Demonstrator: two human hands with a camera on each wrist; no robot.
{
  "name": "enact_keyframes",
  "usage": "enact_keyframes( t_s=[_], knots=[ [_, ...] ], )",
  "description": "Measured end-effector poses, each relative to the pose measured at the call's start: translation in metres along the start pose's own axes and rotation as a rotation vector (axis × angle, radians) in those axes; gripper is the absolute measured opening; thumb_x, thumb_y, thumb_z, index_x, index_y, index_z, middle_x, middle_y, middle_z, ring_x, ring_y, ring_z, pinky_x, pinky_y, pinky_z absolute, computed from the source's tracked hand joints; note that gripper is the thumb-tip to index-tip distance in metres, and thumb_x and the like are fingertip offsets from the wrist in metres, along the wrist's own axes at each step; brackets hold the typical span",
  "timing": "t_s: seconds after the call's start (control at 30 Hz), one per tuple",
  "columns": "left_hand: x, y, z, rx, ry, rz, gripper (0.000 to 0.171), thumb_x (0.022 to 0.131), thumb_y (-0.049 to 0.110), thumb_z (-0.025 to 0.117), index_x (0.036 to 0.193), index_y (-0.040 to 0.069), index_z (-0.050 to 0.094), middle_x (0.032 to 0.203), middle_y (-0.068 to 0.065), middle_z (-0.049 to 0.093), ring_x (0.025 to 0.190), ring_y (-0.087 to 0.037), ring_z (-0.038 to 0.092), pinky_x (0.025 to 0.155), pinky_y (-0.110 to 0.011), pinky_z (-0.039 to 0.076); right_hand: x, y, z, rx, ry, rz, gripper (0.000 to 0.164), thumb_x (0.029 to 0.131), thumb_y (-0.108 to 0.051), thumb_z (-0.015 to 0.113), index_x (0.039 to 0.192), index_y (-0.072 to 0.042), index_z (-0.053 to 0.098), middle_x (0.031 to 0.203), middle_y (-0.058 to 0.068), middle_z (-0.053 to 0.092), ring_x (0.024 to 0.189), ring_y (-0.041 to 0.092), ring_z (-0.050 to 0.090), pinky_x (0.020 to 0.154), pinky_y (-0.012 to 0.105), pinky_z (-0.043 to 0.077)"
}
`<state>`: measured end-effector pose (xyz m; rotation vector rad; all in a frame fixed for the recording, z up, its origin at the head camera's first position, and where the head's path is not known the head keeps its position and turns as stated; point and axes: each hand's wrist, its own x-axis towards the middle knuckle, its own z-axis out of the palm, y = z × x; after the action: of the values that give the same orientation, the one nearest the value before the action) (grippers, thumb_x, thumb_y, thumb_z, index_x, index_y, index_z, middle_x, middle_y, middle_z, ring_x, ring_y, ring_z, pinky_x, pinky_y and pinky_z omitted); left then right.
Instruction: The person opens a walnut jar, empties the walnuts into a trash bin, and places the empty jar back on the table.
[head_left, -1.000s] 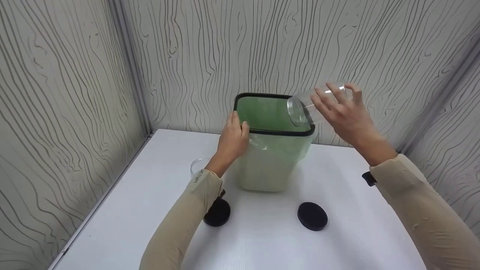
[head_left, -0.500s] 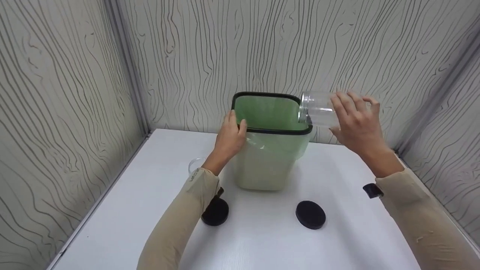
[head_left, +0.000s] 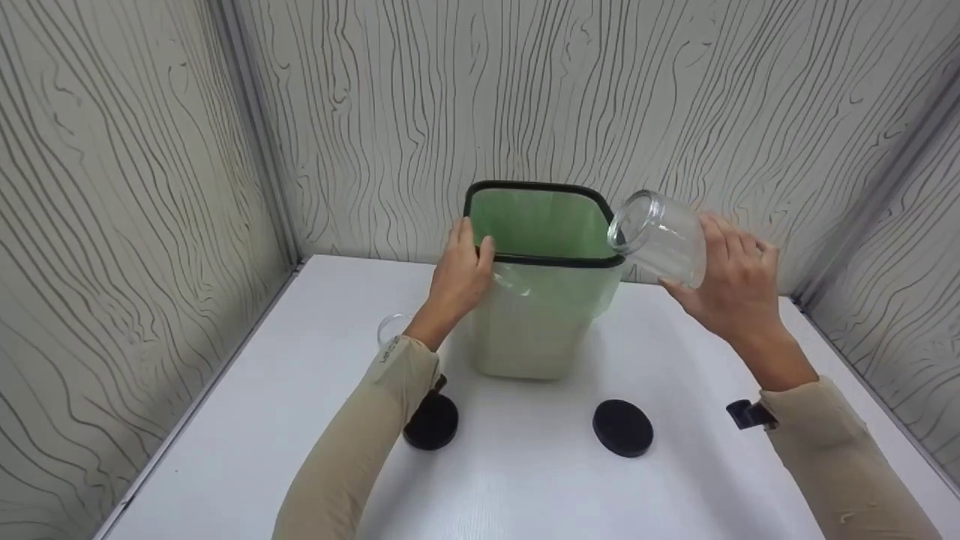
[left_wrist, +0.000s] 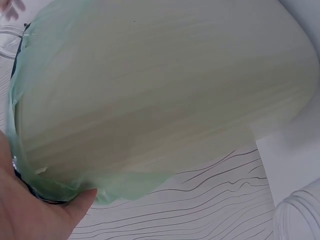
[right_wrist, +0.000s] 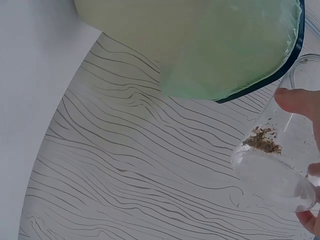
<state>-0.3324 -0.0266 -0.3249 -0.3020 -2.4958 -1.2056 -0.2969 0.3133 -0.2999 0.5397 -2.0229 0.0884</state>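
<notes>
A pale bin (head_left: 525,341) stands on the table, lined with a green plastic bag (head_left: 574,289) under a black rim ring (head_left: 559,262). My left hand (head_left: 463,274) grips the rim at its left corner, thumb outside over the bag. With my right hand (head_left: 731,281) I hold a clear jar (head_left: 666,244) around its lower part. The jar is tilted, its uncovered mouth toward the bin and close to the rim's right corner. In the right wrist view, brown crumbs (right_wrist: 265,141) lie inside it near the base.
Two round black lids (head_left: 623,427) (head_left: 431,422) lie on the white table (head_left: 517,480), the left one partly behind my left sleeve. A second clear jar (left_wrist: 300,217) stands left of the bin, mostly hidden by my forearm in the head view. Patterned walls enclose the table.
The jar in my right hand has moved right, out from over the bin's opening, and its mouth has swung from facing downward to tilting upward. My left hand stays on the rim.
</notes>
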Motion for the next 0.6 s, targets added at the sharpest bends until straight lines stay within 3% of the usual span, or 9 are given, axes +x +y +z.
enact_keyframes(
  t_s=[0.27,0.6],
  knots=[
    [-0.001,-0.001,0.002,0.005,0.005,-0.002,0.064,0.101,0.037,0.031,0.148,-0.004,0.016,0.154,-0.019,0.017,0.140,-0.028,0.020,0.112,-0.039,0.019,-0.027,0.000,0.007,0.276,-0.039,0.287,0.090,0.056,-0.017,0.089,0.131,0.004,0.042,0.118,0.028,0.052,0.106,0.046,0.048,0.079,0.061,0.032],
    [-0.001,-0.001,0.002,0.004,0.014,0.005,0.064,0.101,0.038,0.030,0.148,-0.004,0.016,0.154,-0.020,0.017,0.140,-0.028,0.019,0.112,-0.039,0.018,-0.044,-0.003,0.011,0.536,-0.214,0.587,0.097,0.066,-0.016,0.086,0.140,0.005,0.026,0.132,0.027,0.041,0.121,0.044,0.039,0.092,0.063,0.031]
  ],
)
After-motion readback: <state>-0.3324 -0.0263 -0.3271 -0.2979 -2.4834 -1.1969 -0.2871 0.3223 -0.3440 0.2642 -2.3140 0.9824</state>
